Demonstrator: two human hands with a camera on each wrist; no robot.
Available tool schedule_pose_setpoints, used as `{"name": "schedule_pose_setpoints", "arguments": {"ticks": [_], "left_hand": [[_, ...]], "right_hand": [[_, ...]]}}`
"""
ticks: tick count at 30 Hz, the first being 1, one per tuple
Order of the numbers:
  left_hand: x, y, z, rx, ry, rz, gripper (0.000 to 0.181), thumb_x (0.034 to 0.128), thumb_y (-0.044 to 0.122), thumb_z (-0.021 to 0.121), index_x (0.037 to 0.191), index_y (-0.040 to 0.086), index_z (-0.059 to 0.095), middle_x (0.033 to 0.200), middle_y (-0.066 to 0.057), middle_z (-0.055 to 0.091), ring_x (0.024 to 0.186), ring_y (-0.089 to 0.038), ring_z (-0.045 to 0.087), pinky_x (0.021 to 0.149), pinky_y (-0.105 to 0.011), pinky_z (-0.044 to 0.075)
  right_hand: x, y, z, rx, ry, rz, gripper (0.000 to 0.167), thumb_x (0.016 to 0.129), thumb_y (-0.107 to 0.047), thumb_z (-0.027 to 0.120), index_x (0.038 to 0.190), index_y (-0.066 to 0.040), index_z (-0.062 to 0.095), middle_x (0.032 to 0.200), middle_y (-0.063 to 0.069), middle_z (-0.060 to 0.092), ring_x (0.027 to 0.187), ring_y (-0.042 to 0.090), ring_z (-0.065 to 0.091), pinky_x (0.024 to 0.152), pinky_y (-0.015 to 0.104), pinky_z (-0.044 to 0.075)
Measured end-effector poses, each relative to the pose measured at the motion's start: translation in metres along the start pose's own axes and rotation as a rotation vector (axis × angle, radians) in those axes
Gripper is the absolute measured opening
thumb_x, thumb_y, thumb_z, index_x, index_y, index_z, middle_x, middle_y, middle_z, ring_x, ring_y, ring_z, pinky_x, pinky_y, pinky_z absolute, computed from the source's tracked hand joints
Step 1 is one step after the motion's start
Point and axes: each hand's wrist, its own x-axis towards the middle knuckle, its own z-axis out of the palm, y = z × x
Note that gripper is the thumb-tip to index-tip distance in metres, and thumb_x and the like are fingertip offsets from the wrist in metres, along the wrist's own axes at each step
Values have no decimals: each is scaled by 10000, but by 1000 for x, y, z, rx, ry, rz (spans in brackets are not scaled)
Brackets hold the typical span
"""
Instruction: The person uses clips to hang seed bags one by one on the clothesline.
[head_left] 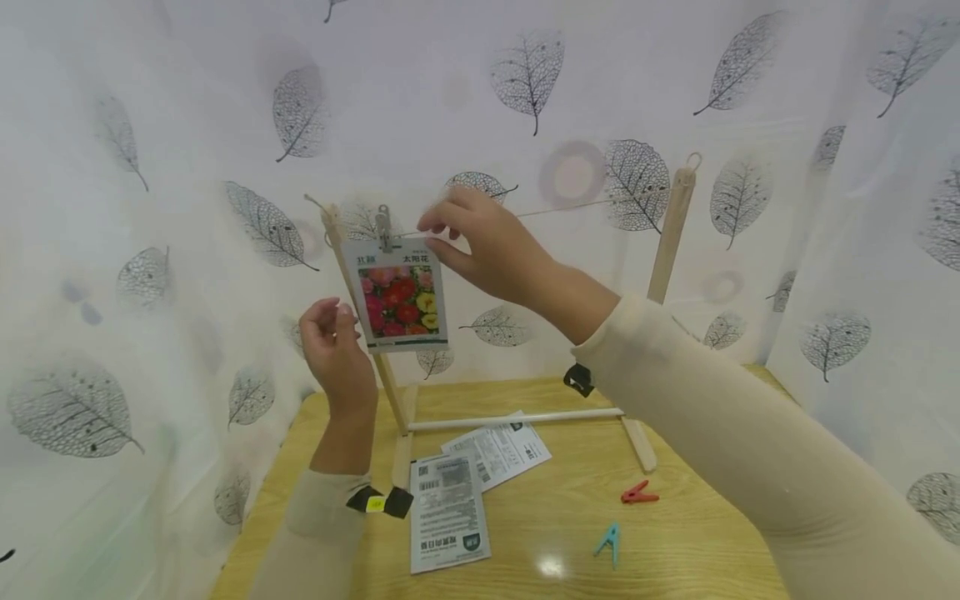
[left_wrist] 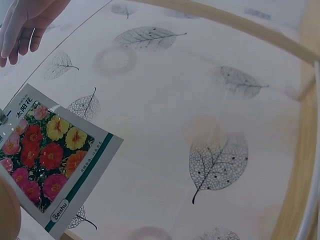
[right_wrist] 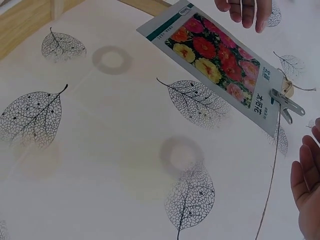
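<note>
A seed packet (head_left: 399, 304) with a picture of red, pink and yellow flowers hangs from a thin string (head_left: 558, 208). At its top edge a grey clip (right_wrist: 287, 104) pinches the packet to the string. My right hand (head_left: 487, 242) hovers by the packet's upper right corner, its fingers loosely bent; the right wrist view shows a gap between them and the packet. Beside the packet's left edge is my left hand (head_left: 333, 346), fingers loosely curled and holding nothing. Only a blurred part of that hand (left_wrist: 7, 215) shows in the left wrist view.
The string runs between a left wooden post (head_left: 390, 392) and a right wooden post (head_left: 672, 233), joined low by a white rod (head_left: 517, 419). Two packets (head_left: 450, 525) (head_left: 506, 450) lie on the wooden table (head_left: 540, 517), near a red clip (head_left: 639, 492) and a blue clip (head_left: 609, 543).
</note>
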Motion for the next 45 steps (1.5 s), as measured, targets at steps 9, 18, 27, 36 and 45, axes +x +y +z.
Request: {"name": "schedule_pose_setpoints", "arguments": {"ticks": [9,18,27,36,45], "left_hand": [[-8,6,2,-85,-57,-26,187,1012,105,564,1192,55,557,999,-20,548,945,-207,544,804,-296,465],[-11,8,3,-150,-98,-19,185,1012,93,566,1177,12,546,996,-41,541,907,-193,532,770,-264,452],[-15,8,3,-100,-104,-31,150,1013,90,567,1155,42,558,993,-31,549,891,-167,551,775,-261,464],[-19,7,4,-56,-106,-65,157,1000,57,557,1154,82,561,998,-22,558,899,-166,552,769,-245,476],[-21,4,2,-35,-113,-81,183,1008,87,565,1187,48,563,1030,-16,583,912,-157,574,767,-236,475]], "right_hand": [[-17,3,3,30,33,13,180,976,-122,660,1129,-31,688,1078,98,655,988,223,632,904,278,541],[-24,2,2,52,59,21,176,981,-120,654,1127,-29,689,1092,101,655,968,200,658,885,319,565],[-29,2,2,66,57,33,176,983,-123,652,1132,-35,687,1060,93,647,955,187,649,870,300,559],[-34,3,3,106,75,27,176,977,-108,650,1128,-23,684,1035,100,664,940,189,656,852,345,573],[-40,4,3,113,67,37,182,980,-101,644,1134,-14,685,1048,102,675,936,185,657,848,301,561]]}}
